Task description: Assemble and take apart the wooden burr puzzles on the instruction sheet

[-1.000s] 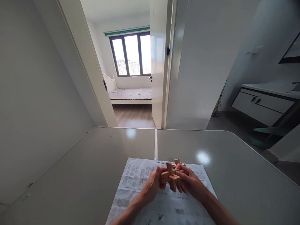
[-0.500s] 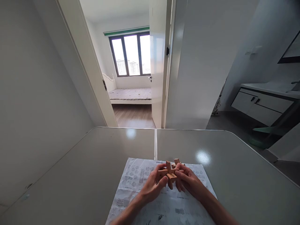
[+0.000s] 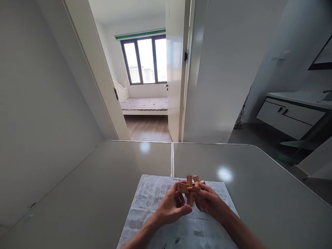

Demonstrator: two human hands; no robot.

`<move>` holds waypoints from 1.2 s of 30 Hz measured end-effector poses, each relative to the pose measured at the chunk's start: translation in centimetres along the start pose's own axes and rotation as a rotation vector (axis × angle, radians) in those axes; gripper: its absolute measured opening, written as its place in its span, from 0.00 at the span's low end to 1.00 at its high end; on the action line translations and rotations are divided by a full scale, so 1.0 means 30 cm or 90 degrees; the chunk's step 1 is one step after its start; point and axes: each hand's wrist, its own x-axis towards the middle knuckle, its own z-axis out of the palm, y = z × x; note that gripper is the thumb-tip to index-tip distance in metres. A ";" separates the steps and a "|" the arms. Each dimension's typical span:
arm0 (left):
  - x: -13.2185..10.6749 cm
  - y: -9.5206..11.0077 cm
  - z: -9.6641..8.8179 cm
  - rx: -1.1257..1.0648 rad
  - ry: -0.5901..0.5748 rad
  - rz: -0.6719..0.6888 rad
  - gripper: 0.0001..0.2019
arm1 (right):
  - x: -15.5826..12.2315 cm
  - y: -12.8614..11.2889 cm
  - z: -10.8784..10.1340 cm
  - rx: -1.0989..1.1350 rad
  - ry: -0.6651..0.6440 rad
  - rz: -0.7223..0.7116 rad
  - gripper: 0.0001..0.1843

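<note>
A small wooden interlocking puzzle (image 3: 189,189), made of crossed light-brown bars, is held just above a printed instruction sheet (image 3: 153,197). My left hand (image 3: 172,206) curls round its left side, thumb below and fingers bent on the bars. From the right, my right hand (image 3: 210,203) grips it with closed fingers. Another wooden piece (image 3: 197,179) peeks out just behind the puzzle; whether it lies on the sheet or is part of the puzzle I cannot tell.
The sheet lies on a grey folding table (image 3: 90,193) with a centre seam (image 3: 172,159). Beyond the far edge, an open door (image 3: 174,69) leads to a bedroom with a bed (image 3: 145,103) and window. A vanity cabinet (image 3: 290,116) stands at the right.
The puzzle has been turned in my hands and lifted slightly away from me. My left thumb has shifted underneath it. The sheet and table have not moved.
</note>
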 end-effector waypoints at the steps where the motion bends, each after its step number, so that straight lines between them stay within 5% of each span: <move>1: 0.000 -0.003 0.001 0.007 0.008 -0.004 0.43 | -0.001 0.001 0.001 0.014 -0.007 0.006 0.19; 19: -0.002 -0.007 -0.002 -0.037 0.016 -0.012 0.54 | 0.001 0.029 -0.005 0.061 -0.098 0.038 0.17; 25: 0.000 0.000 -0.005 -0.074 0.002 -0.015 0.48 | -0.002 0.035 -0.004 0.060 -0.118 0.033 0.15; 36: -0.001 0.012 -0.015 -0.151 -0.034 -0.012 0.42 | -0.022 0.038 0.005 -0.006 -0.229 0.096 0.26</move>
